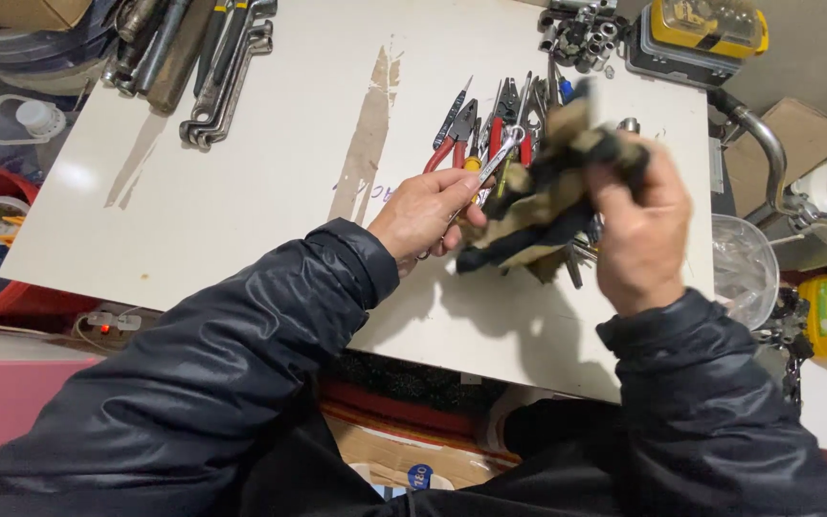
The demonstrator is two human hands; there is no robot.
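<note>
Here the left hand (425, 213) is closed around a slim, shiny metal wrench (492, 160), the fingers curled under its shaft and the thumb laid along the top, so that the tool's head juts out past the knuckles, up and away from the person. Just right of that hand, the right hand (641, 230) is bunched into a loose fist on a crumpled, grimy rag of tan and black cloth (552, 196); the cloth spills out from the palm toward the left hand and meets the wrench, covering the part of it nearest the left fingertips. Both hands hover above a white, flat tabletop with brown stains (270, 163), and both wrists come out of shiny black padded jacket sleeves (241, 354).

Beyond the left hand's knuckles lies a heap of hand tools, among them red-handled pliers (452, 144) and a yellow-handled tool, partly hidden by the wrench and the rag. Farther off, past the rag, sits a cluster of small metal sockets (581, 33), and just right of those a grey case with a yellow clear lid (705, 33). Well away to the left of the left hand, at the far corner of the table, lies a bundle of long dark steel spanners (217, 72). Right of the right hand, off the table's edge, stands a clear plastic container (744, 268).
</note>
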